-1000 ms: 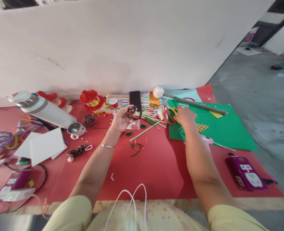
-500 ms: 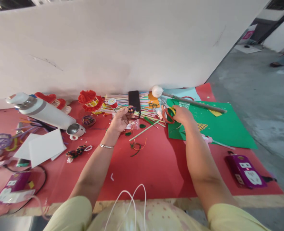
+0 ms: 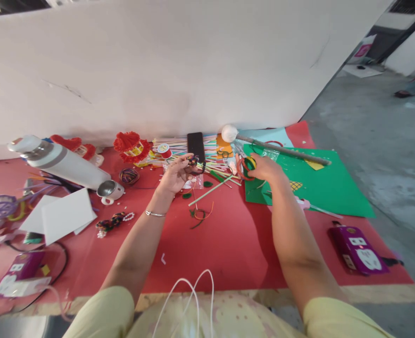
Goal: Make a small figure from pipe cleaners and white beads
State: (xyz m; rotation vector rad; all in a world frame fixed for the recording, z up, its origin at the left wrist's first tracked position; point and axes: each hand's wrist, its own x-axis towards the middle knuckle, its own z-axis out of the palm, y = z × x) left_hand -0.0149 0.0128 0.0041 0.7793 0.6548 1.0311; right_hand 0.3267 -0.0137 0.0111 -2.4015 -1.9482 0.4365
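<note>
My left hand [image 3: 175, 175] is raised palm up above the red table cover [image 3: 228, 249], its fingertips pinching a small dark beaded piece [image 3: 193, 160]. My right hand [image 3: 264, 168] is closed around scissors with red and yellow handles [image 3: 246, 167], held just over the left edge of the green paper sheet [image 3: 320, 188]. Between the hands lies a heap of coloured straws [image 3: 214, 169]. A black phone [image 3: 196, 144] stands behind my left fingers.
A white bottle [image 3: 63, 164] lies at the left beside a metal cup [image 3: 109, 190], white cards [image 3: 65, 213] and a beaded strand [image 3: 114, 221]. Red pom-pom craft [image 3: 132, 144] and a long stick with a white ball [image 3: 271, 145] are by the wall. Purple power strip [image 3: 357, 249] at right.
My right hand has lifted the scissors off the green sheet and drawn them slightly left, toward my left hand. My left hand has barely moved.
</note>
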